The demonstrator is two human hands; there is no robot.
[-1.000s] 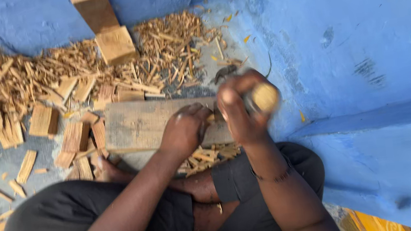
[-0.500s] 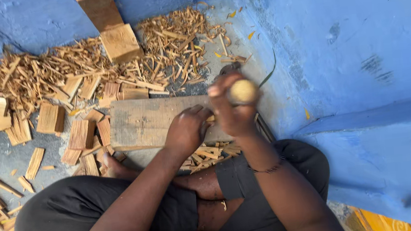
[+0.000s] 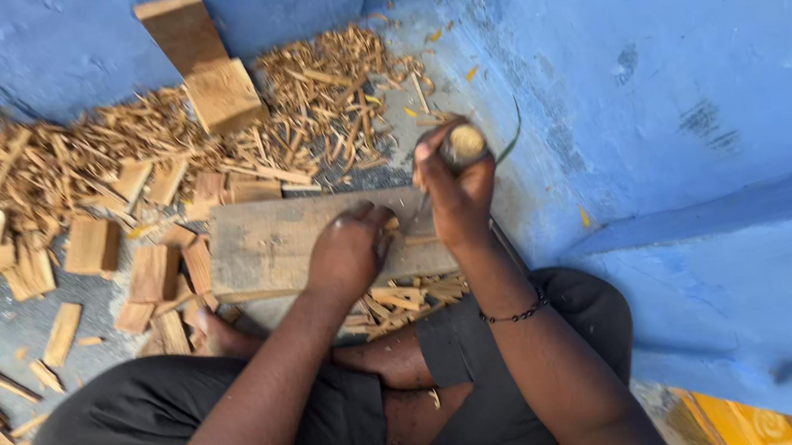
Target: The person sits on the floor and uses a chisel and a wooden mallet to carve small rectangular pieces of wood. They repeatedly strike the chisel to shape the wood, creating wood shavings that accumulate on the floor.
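wood chips (image 3: 72, 176): light, brittle splinters heaped on the floor at left
plank (image 3: 273, 249): stiff, heavy-looking chopping base lying flat before the crossed legs
left hand (image 3: 350, 251): grip closed, pinning a small wood piece (image 3: 394, 225) on the plank; probably light, splits easily, best held low
right hand (image 3: 456, 188): grip clamped on a tool handle (image 3: 463, 143), raised

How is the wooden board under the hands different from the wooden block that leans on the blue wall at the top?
The wooden board lies flat on the floor; the wooden block stands tilted against the blue wall. The board looks grey and worn; the block is a warmer brown. The left hand presses on the board, beside the right hand; nothing touches the block except a second block below it. Both are rectangular wood.
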